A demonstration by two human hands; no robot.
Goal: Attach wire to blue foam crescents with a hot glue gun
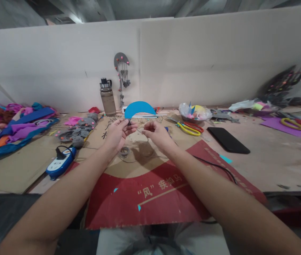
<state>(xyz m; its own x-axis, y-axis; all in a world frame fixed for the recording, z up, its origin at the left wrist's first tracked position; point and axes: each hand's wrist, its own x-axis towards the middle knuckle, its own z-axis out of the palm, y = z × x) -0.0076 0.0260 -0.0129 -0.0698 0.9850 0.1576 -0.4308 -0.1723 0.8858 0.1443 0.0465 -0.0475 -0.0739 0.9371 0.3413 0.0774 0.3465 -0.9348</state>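
My left hand [120,134], closed in a pinch, holds a small dark piece [129,122] whose kind is too small to tell. To its right, my right hand [157,132] pinches a thin grey thread [148,140]. The thread loops down over the printed cardboard [129,170]. Below the left hand lies a small clear roll [124,152], close to the thread. Just beyond both hands is a bright blue arch-shaped piece [139,107].
Left are a blue power strip [61,163], grey felt pieces and a colourful felt pile [30,124]. A bottle [107,99] stands behind. Right are yellow-handled scissors [189,129], a bagged bowl [195,112] and a black phone [228,140]. A moon ornament [121,62] hangs on the wall.
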